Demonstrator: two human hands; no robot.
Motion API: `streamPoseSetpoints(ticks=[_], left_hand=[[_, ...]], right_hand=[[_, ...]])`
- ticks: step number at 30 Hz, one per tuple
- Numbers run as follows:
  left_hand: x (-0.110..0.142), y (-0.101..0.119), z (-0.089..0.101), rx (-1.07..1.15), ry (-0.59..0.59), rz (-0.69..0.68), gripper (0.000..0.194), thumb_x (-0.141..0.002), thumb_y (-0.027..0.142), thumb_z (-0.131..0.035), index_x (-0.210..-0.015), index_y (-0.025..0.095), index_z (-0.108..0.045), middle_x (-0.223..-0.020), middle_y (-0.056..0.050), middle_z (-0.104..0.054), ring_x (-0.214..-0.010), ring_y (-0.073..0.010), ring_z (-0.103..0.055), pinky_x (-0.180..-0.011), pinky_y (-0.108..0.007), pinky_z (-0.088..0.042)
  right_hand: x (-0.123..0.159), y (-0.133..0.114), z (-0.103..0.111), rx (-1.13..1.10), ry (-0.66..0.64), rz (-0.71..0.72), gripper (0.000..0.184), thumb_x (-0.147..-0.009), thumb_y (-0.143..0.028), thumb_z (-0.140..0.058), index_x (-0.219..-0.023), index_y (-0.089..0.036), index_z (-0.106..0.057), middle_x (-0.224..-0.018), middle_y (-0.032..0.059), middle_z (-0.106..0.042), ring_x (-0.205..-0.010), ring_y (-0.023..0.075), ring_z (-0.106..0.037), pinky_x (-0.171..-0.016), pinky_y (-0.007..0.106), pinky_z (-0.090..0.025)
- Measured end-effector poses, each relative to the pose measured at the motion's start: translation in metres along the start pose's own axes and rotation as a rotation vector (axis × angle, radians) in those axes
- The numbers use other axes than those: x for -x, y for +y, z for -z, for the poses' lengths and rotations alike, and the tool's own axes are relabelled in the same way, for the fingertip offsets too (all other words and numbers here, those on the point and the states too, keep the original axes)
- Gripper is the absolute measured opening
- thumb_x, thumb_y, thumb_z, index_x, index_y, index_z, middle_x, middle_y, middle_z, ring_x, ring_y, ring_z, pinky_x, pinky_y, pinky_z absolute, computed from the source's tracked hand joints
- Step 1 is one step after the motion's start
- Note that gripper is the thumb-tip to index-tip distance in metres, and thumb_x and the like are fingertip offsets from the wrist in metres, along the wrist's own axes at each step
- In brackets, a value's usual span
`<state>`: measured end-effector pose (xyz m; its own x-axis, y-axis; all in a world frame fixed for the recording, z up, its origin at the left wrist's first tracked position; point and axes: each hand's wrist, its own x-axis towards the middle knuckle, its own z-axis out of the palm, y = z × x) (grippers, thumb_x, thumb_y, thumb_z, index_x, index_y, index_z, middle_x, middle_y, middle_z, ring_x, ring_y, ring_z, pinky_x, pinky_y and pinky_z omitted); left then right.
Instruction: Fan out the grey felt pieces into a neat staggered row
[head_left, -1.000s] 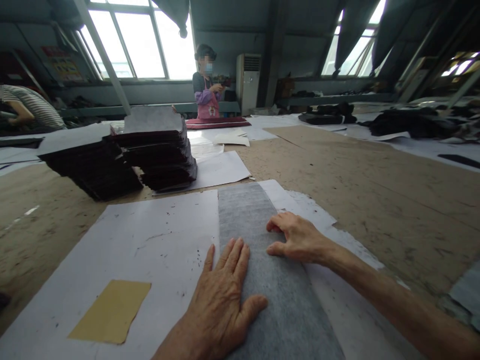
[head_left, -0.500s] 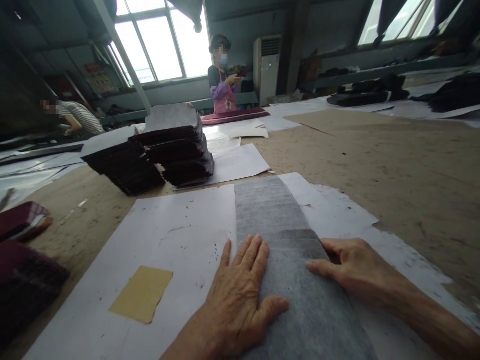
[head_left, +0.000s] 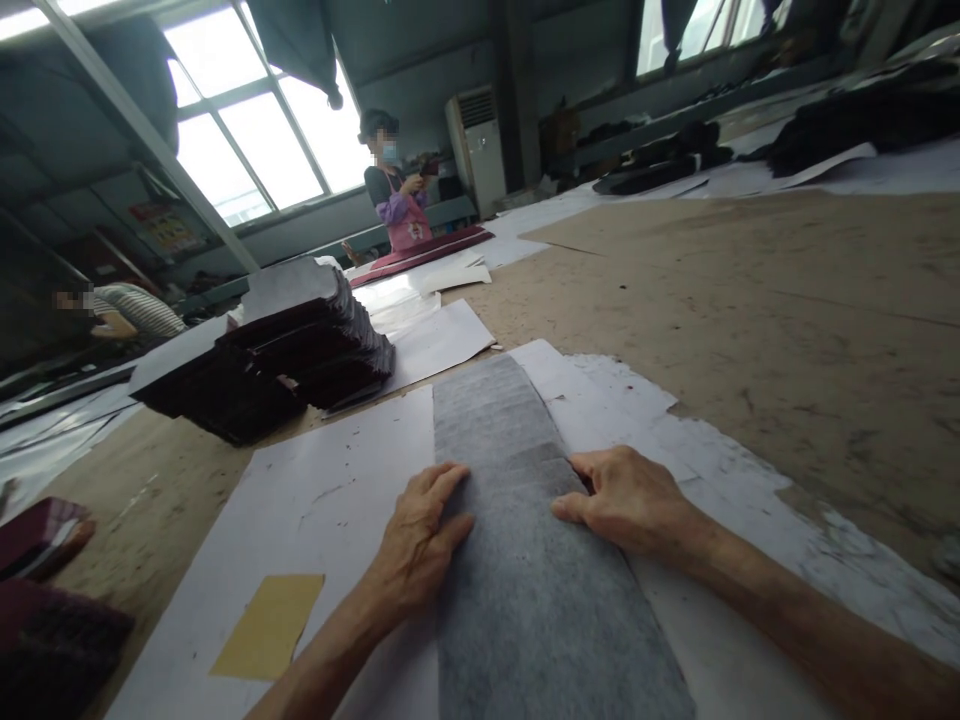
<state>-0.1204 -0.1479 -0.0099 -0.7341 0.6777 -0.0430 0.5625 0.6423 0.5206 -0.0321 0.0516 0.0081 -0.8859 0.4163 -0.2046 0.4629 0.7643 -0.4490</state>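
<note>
A long strip of grey, felt-like fabric (head_left: 517,560) lies in front of me on white paper (head_left: 322,500), a crease running across it near my hands. My right hand (head_left: 630,500) grips its right edge, thumb on top and the fingers partly hidden at the side. At the left edge, my left hand (head_left: 424,540) is curled with thumb and fingertips on the fabric; its other fingers are tucked out of sight. Whether the strip is one layer or several I cannot tell. A yellow card (head_left: 268,627) rests on the paper left of my left forearm.
Two tall piles of dark cut pieces (head_left: 307,330) stand beyond the paper at left. Maroon bundles (head_left: 56,640) sit at the near left. Brown paper (head_left: 750,270) covers the table to the right. A person in a pink apron (head_left: 409,225) stands at the far side; another bends at left.
My left hand has gone from lying flat on the strip to curling at its left edge. My right hand stays at the right edge. The view has tilted and shifted.
</note>
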Motion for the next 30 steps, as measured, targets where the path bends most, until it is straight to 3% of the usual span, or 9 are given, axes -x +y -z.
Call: streamPoseSetpoints(ticks=[4,8,12,17,21,30], left_hand=[[-0.020,0.004,0.016,-0.106,0.011,-0.025,0.042,-0.064,0.020,-0.061,-0.106,0.020,-0.056,-0.102,-0.005,-0.056,-0.100,-0.0227,-0.049,-0.088,-0.038,-0.038],[-0.029,0.001,0.020,-0.087,0.005,0.104,0.036,-0.055,0.028,-0.069,-0.089,0.022,-0.057,-0.079,0.001,-0.054,-0.077,-0.0185,-0.050,-0.066,-0.029,-0.038],[-0.024,-0.010,0.013,-0.004,0.020,0.251,0.027,-0.056,0.039,-0.067,-0.060,0.020,-0.048,-0.054,0.005,-0.044,-0.055,-0.0134,-0.043,-0.050,-0.024,-0.028],[-0.012,-0.015,0.003,0.112,0.123,0.315,0.031,-0.065,0.043,-0.055,-0.052,0.019,-0.041,-0.050,0.005,-0.039,-0.053,-0.0120,-0.039,-0.049,-0.023,-0.024],[-0.009,-0.012,0.000,0.071,0.202,0.311,0.027,-0.068,0.039,-0.050,-0.052,0.019,-0.038,-0.052,0.005,-0.037,-0.057,-0.0127,-0.039,-0.053,-0.023,-0.025],[-0.012,-0.012,0.002,0.108,0.185,0.353,0.024,-0.065,0.037,-0.053,-0.051,0.020,-0.043,-0.050,0.005,-0.037,-0.055,-0.0128,-0.038,-0.052,-0.023,-0.025]], right_hand=[[0.001,0.001,-0.001,-0.018,0.018,0.004,0.015,-0.063,-0.035,-0.056,-0.061,-0.020,-0.058,-0.064,-0.0001,-0.061,-0.064,0.0159,-0.056,-0.052,0.026,-0.029],[0.000,0.001,-0.002,-0.020,0.015,-0.008,0.014,-0.061,-0.034,-0.056,-0.060,-0.020,-0.058,-0.065,-0.0003,-0.061,-0.064,0.0157,-0.056,-0.051,0.025,-0.029],[-0.002,0.000,-0.001,0.020,0.025,-0.039,0.017,-0.060,-0.037,-0.057,-0.058,-0.020,-0.056,-0.066,0.0002,-0.061,-0.065,0.0165,-0.056,-0.051,0.026,-0.029],[-0.001,0.001,0.001,0.043,0.021,-0.065,0.022,-0.061,-0.042,-0.058,-0.056,-0.020,-0.053,-0.064,0.0002,-0.059,-0.064,0.0171,-0.055,-0.052,0.026,-0.029],[0.000,0.004,0.001,0.010,0.016,-0.011,0.028,-0.070,-0.039,-0.051,-0.051,-0.019,-0.045,-0.056,-0.0008,-0.054,-0.058,0.0146,-0.052,-0.051,0.026,-0.028],[-0.002,0.002,0.000,0.028,0.009,-0.040,0.029,-0.073,-0.035,-0.048,-0.049,-0.019,-0.042,-0.055,-0.0008,-0.053,-0.056,0.0144,-0.052,-0.051,0.026,-0.028]])
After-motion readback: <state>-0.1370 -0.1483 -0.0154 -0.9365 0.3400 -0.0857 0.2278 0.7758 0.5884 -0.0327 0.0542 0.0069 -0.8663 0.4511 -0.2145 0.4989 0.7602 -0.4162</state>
